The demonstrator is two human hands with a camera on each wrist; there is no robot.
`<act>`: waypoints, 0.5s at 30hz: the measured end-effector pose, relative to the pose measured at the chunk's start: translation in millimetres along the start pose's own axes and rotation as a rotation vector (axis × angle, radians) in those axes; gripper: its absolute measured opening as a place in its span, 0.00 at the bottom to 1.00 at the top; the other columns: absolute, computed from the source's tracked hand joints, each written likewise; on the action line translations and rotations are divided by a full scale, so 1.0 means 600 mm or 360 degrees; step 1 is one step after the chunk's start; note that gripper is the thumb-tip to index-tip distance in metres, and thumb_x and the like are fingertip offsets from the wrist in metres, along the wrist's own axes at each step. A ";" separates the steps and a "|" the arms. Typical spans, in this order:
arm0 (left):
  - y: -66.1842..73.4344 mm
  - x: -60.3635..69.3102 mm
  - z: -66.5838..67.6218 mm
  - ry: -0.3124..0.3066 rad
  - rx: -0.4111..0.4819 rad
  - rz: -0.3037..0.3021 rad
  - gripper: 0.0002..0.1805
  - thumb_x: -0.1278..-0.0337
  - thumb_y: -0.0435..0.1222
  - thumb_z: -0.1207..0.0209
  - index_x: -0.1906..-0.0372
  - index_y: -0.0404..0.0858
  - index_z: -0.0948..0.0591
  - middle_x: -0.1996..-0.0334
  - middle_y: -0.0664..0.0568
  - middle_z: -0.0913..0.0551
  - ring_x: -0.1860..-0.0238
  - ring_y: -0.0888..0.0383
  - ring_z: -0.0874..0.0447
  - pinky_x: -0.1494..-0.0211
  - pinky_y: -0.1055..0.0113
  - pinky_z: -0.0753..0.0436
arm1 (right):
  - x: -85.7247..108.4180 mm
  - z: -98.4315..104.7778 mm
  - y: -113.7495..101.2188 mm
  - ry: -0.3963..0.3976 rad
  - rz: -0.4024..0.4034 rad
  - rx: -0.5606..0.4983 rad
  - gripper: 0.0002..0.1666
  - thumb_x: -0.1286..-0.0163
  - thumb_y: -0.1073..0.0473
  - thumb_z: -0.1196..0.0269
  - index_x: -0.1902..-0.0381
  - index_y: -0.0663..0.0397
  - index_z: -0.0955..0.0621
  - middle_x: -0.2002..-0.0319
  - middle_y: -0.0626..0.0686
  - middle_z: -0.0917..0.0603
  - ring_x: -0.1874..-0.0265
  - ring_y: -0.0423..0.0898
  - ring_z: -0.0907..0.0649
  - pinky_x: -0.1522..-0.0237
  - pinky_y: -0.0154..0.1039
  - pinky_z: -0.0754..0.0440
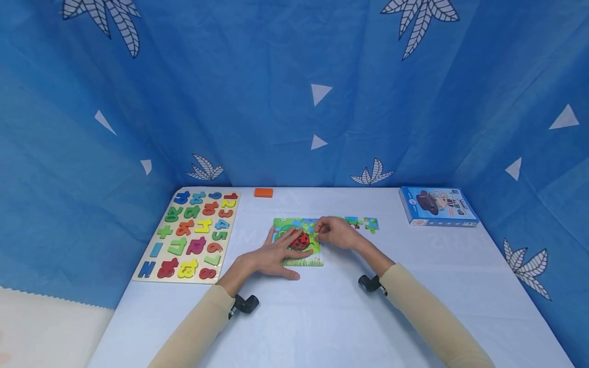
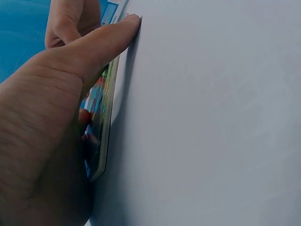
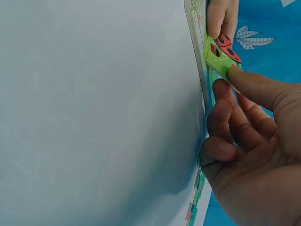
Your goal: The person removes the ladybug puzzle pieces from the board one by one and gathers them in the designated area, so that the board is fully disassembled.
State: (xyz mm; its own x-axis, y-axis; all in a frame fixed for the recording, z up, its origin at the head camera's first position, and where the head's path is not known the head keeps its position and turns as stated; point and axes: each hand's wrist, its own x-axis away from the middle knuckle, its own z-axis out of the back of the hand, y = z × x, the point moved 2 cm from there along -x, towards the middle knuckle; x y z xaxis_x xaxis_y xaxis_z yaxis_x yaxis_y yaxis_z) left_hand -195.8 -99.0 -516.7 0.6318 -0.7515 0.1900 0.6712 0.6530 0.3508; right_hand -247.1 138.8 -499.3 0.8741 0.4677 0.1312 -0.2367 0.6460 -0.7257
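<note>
A ladybug puzzle board [image 1: 303, 262] lies flat on the table with green pieces and a red ladybug on it. My left hand [image 1: 274, 255] is spread over its left part, fingers straight and resting on it. In the left wrist view, the left thumb of that hand [image 2: 51, 89] reaches past the board's edge [image 2: 109, 117]. My right hand [image 1: 338, 233] is at the board's right side. The right wrist view shows the right hand [image 3: 254, 136] pinching a green and red puzzle piece [image 3: 220, 62], tilted above the board, its other fingers curled.
Loose puzzle pieces [image 1: 370, 223] lie right of the board near the right hand. A number board [image 1: 154, 266] stands at the left, an orange block [image 1: 264, 192] at the back, and a blue box [image 1: 439, 206] at the back right. Blue cloth [image 1: 276, 102] hangs behind the table.
</note>
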 end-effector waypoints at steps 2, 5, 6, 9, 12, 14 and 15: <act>-0.001 0.000 0.000 0.0003 0.0016 0.0001 0.39 0.41 0.70 0.46 0.25 0.73 0.41 0.17 0.53 0.64 0.19 0.49 0.73 0.28 0.31 0.76 | 0.000 -0.001 0.002 -0.0008 0.0003 -0.0044 0.08 0.33 0.58 0.30 0.59 0.51 0.18 0.66 0.47 0.17 0.68 0.43 0.21 0.64 0.38 0.23; -0.001 0.000 -0.001 0.0012 0.0052 -0.0002 0.35 0.37 0.68 0.48 0.25 0.73 0.40 0.17 0.54 0.64 0.19 0.49 0.73 0.28 0.31 0.76 | 0.002 0.001 0.001 -0.0034 0.0003 -0.0135 0.08 0.33 0.59 0.31 0.59 0.54 0.18 0.66 0.48 0.17 0.69 0.44 0.21 0.66 0.39 0.24; -0.002 0.001 0.000 0.0015 0.0063 -0.0003 0.34 0.35 0.67 0.49 0.26 0.73 0.39 0.17 0.54 0.64 0.19 0.50 0.73 0.28 0.31 0.76 | 0.003 0.001 0.001 -0.0044 0.0002 -0.0163 0.08 0.33 0.59 0.31 0.59 0.54 0.18 0.66 0.49 0.18 0.69 0.44 0.21 0.66 0.39 0.24; -0.002 0.000 0.001 0.0026 0.0080 -0.0009 0.31 0.32 0.65 0.50 0.26 0.72 0.38 0.17 0.54 0.64 0.18 0.50 0.73 0.28 0.31 0.75 | 0.007 0.003 -0.001 -0.0067 -0.0009 -0.0229 0.09 0.33 0.60 0.32 0.58 0.56 0.18 0.65 0.50 0.18 0.69 0.45 0.22 0.68 0.38 0.24; -0.002 0.001 0.002 0.0032 0.0081 -0.0013 0.31 0.32 0.64 0.50 0.26 0.72 0.38 0.17 0.54 0.63 0.18 0.49 0.73 0.28 0.31 0.75 | 0.008 0.004 -0.002 -0.0075 -0.0019 -0.0258 0.09 0.32 0.59 0.32 0.57 0.56 0.18 0.65 0.50 0.18 0.70 0.44 0.22 0.70 0.37 0.24; -0.001 0.001 0.002 0.0039 0.0086 -0.0019 0.30 0.31 0.64 0.50 0.26 0.71 0.37 0.17 0.53 0.63 0.18 0.49 0.72 0.28 0.30 0.75 | 0.010 0.005 -0.003 -0.0079 -0.0017 -0.0279 0.09 0.32 0.59 0.33 0.57 0.57 0.18 0.65 0.51 0.18 0.71 0.45 0.23 0.71 0.37 0.24; -0.001 0.002 0.002 0.0042 0.0088 -0.0022 0.30 0.31 0.64 0.50 0.26 0.71 0.37 0.17 0.53 0.63 0.18 0.48 0.72 0.28 0.30 0.75 | 0.010 0.006 -0.003 -0.0080 -0.0019 -0.0287 0.09 0.32 0.59 0.33 0.57 0.56 0.18 0.65 0.51 0.18 0.71 0.45 0.23 0.72 0.37 0.24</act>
State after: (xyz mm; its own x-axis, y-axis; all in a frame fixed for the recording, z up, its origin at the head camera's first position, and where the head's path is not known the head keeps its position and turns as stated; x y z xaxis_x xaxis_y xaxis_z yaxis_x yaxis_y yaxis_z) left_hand -196.1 -100.3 -515.6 0.6330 -0.7573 0.1605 0.6581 0.6356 0.4036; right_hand -242.6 142.7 -495.0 0.8531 0.4929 0.1709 -0.1427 0.5355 -0.8324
